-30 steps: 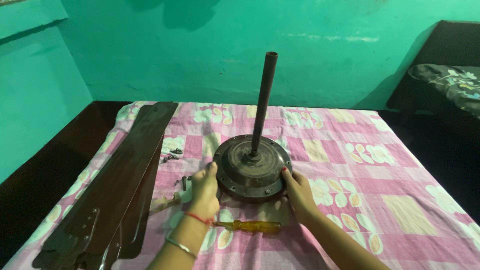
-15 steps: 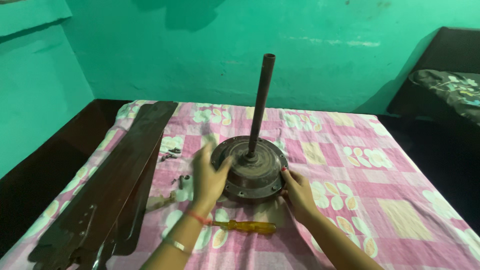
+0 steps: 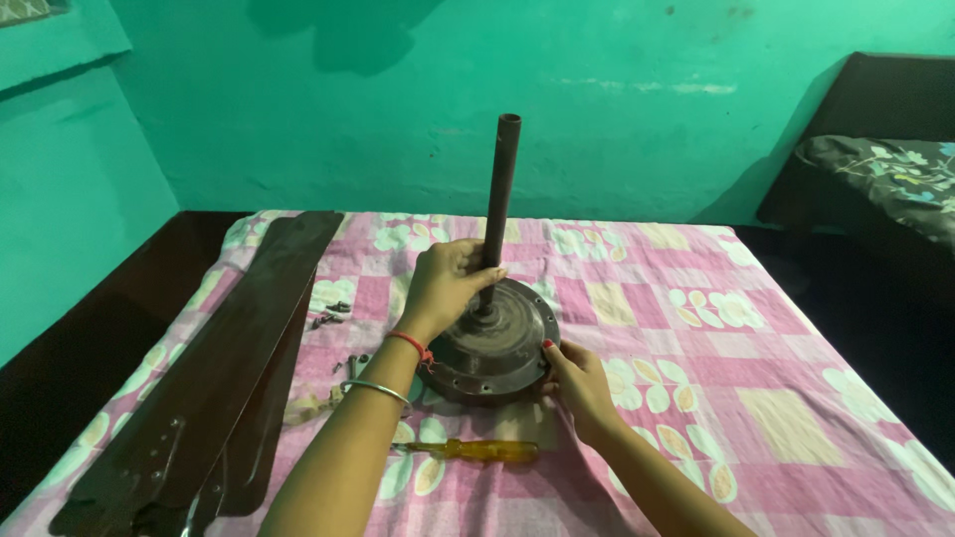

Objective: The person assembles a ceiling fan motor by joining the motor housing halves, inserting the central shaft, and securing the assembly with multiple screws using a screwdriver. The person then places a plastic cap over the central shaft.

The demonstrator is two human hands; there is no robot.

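The left hand [image 3: 450, 281] curls around the base of the upright downrod [image 3: 499, 204] atop the brown ceiling fan motor [image 3: 497, 343], whose near rim the right hand [image 3: 574, 376] presses with spread fingers, a yellow-handled screwdriver [image 3: 476, 450] lying just below both hands on the pink checked bedsheet [image 3: 696, 338].

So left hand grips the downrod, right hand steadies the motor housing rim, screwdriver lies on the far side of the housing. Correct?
Not quite. In the head view the screwdriver lies on the near side of the motor housing, between the forearms. Left hand on downrod, right hand at the rim: correct.

Teal walls [image 3: 647, 129]; perhaps dark floor [image 3: 60, 358]
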